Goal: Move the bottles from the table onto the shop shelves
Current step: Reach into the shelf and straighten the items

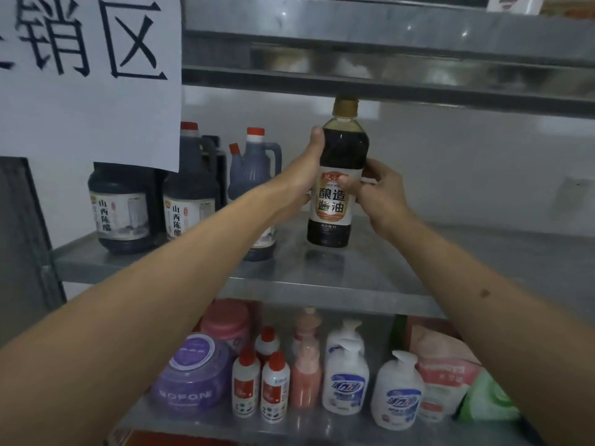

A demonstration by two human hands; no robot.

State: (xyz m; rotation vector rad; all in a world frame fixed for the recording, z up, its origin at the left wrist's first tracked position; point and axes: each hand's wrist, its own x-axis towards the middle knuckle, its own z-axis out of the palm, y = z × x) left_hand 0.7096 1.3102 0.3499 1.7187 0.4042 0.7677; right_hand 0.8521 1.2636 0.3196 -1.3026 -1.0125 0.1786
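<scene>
A tall dark soy sauce bottle [338, 175] with a gold cap and a white label stands upright on the middle steel shelf [322, 284]; I cannot tell if its base touches the shelf. My left hand [306, 175] grips its left side, thumb up near the shoulder. My right hand [376, 191] holds its right side at the label, fingers curled round it. Three dark vinegar jugs [190, 194] with red caps stand at the shelf's left end, partly behind my left forearm.
A white paper sign [90, 75] with large black characters hangs at the upper left. Another steel shelf [386, 43] sits close above the bottle's cap. The lower shelf holds white pump bottles [346, 378], small red-capped bottles [257, 384], a purple tub [190, 375] and packets.
</scene>
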